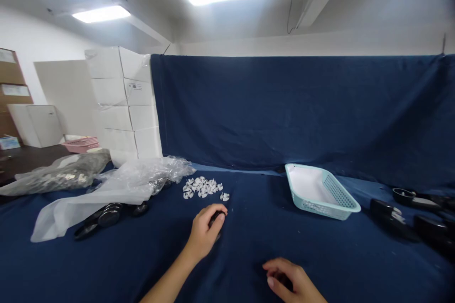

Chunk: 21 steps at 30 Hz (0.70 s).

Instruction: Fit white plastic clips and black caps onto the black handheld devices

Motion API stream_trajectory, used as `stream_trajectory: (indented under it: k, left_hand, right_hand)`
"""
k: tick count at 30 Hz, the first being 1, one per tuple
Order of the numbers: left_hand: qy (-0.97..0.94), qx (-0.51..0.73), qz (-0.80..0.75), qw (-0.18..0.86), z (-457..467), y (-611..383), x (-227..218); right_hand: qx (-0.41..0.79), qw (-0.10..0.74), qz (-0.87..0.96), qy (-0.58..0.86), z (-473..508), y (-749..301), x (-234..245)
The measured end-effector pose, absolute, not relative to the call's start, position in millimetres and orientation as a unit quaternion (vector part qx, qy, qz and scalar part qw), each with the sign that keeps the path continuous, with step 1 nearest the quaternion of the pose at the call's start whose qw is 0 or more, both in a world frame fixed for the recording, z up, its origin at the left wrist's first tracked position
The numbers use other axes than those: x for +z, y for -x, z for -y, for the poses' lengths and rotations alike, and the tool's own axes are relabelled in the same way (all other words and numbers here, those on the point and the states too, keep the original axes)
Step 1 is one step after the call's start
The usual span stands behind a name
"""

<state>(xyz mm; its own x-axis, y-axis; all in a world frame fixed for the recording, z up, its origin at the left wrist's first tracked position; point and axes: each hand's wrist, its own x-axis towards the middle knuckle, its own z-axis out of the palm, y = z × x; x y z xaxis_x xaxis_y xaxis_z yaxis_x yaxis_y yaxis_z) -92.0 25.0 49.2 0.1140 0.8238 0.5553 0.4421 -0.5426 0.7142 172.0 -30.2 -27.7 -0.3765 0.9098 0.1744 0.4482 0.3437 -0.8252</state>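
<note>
My left hand [206, 233] is closed around a small black plastic piece [215, 218], mostly covered by the fingers and thumb. Just beyond it lies a loose pile of small white plastic parts [202, 186], with a single white part [224, 196] a little apart at its right. Lower down and to the right, my right hand [289, 278] hovers low over or rests on the dark blue cloth [249, 241]. Its fingers curl toward the thumb, and something dark shows between them; whether it is an object or shadow is unclear.
A light green basket [343, 211] with a white bottom stands at the right. Black plastic parts [393, 218] lie at the far right. At left, a clear plastic bag [138, 180] covers more black parts [110, 214]. White boxes [117, 104] and a blue curtain [284, 109] stand behind.
</note>
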Motion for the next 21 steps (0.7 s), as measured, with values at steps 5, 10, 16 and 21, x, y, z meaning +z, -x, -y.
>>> stream_trajectory:
  k: [5, 10, 16, 21]
  left_hand:
    - [-0.673, 0.539, -0.474, 0.178, -36, 87, 49]
    - [-0.626, 0.571, -0.511, 0.143, -39, 85, 43]
    - [-0.581, 0.575, -0.570, 0.078, -37, 82, 36]
    - [-0.581, 0.547, -0.602, 0.032, -34, 71, 36]
  right_hand:
    - [0.365, 0.334, 0.743, 0.452, 35, -173, -19]
    - [0.370, 0.355, 0.739, 0.437, 39, -172, -20]
    - [0.370, 0.372, 0.741, 0.419, 42, -173, -20]
    - [0.362, 0.371, 0.743, 0.422, 42, -175, -19]
